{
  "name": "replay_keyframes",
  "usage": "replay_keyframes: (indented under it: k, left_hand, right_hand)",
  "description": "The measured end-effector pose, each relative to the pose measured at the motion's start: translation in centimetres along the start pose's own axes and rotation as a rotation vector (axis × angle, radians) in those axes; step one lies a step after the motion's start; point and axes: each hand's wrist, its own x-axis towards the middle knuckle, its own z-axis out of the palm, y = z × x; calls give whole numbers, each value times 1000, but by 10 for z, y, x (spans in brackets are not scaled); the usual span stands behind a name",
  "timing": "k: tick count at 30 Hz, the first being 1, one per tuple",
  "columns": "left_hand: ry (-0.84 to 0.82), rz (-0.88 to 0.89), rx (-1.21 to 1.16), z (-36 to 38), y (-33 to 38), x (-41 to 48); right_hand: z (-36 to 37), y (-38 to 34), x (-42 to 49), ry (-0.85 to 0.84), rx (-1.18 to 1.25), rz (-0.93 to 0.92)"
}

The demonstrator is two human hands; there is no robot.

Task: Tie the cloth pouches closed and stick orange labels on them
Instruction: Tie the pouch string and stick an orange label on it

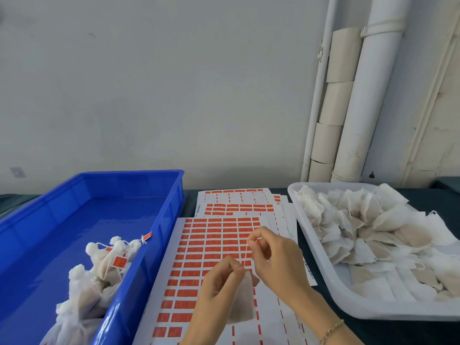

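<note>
A small white cloth pouch (242, 303) hangs over the label sheets, and my left hand (219, 285) pinches its top. Up and to the right, my right hand (276, 257) pinches the pouch's drawstring (246, 250) and holds it taut above the pouch. Under both hands lies a sheet of orange labels (199, 247), with part of its right side peeled bare. Tied pouches with orange labels (104, 265) lie piled in the blue bin (159, 220) on the left. The white tray (348, 305) on the right holds several untied pouches (361, 230).
More label sheets (236, 202) lie fanned out behind the front one on the dark tabletop (388, 332). White pipes and cardboard tubes (333, 105) stand against the wall at the back right. The blue bin's far half is bare.
</note>
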Motion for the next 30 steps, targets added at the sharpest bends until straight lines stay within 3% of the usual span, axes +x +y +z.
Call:
replay_keyframes:
  k: [6,10,15,21,27,30]
  left_hand:
    - [23,-148,-158,5,5,1]
    - [-81,-308,-346,6,5,-3]
    - [-97,-242,-293,-1,-1,-2]
    - [-43,-146,-518,-12,-3,-2]
    - [53,9,-289,-10,-11,-2]
    - [179,193,24,-5,-20,0]
  right_hand:
    - [-1,2,9,54,-34,-4]
    - [-8,7,13,146,26,-4]
    - [-13,18,10,193,-11,61]
    - [-8,30,-15,-20,-99,114]
    - [-5,20,-40,-152,-80,145]
    - [-3,10,-45,-194,9,180]
